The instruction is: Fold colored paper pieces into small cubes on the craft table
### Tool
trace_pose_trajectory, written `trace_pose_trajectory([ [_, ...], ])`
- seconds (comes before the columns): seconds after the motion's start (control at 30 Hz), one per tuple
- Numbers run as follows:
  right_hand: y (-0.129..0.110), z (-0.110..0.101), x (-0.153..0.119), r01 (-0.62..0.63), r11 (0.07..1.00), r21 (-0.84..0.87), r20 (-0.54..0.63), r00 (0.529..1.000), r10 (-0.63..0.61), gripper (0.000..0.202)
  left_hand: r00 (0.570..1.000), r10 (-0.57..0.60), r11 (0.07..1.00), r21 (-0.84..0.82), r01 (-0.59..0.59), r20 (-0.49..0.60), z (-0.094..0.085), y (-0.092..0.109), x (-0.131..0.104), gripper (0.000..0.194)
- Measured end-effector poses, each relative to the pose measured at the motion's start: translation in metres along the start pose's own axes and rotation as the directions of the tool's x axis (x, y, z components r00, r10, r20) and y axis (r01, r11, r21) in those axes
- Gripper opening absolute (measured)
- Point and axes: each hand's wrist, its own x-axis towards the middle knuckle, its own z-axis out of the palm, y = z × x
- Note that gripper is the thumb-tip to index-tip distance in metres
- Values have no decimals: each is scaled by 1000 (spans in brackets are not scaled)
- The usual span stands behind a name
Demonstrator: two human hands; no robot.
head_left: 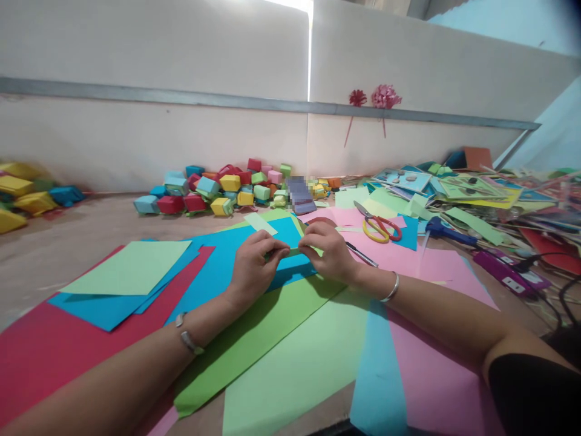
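Nearest us, a light green sheet (295, 351) lies on the tabletop (104, 212), with a light blue sheet (379, 363) and a pink sheet (436, 375) to its right and a red sheet (36, 363) at far left. Just beyond, a long green sheet (258, 339) runs slantwise over the light green one. Above the bright blue sheet (204, 260), our left hand (256, 260) and right hand (327, 251) face each other, each with thumb and fingers pinched together on one end of a small green strip (295, 252); it seems to be paper, though our fingers hide its ends and we cannot tell whether it is folded. To the left, a pale green square (127, 266) rests on blue squares (97, 309). A pen (362, 254) lies just beside our right hand, and a pale strip (262, 224) lies just beyond our left. Farther right we see a purple power strip (508, 275), a blue glue gun (449, 232) and scissors (379, 229) with yellow and red handles. Beyond are a phone (299, 195), heaped coloured boxes (209, 188), more boxes (18, 184) at far left and a pile of cards (436, 181) at right. Two paper flowers (385, 97) stand against the wall (181, 54).
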Motion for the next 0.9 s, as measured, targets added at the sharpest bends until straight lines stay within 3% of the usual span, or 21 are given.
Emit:
trace_pose_trajectory([
  [0.07,-1,0,0,90,983,-158,66,995,-81,22,1000,28,999,18,-28,11,0,-1,0,16],
  [0.13,-1,1,-1,87,975,-202,99,993,-68,26,999,35,999,29,-36,37,0,-2,-1,16],
  [0.37,14,7,-2,-118,991,63,50,992,115,16,990,-116,993,10,115,80,1,-5,3,18],
  [0.63,13,7,2,-210,970,120,106,974,198,17,965,-243,970,12,243,97,3,-16,5,18],
  [0.9,8,5,4,-289,935,204,149,953,262,18,966,-163,983,-46,176,199,-2,-5,10,19],
])
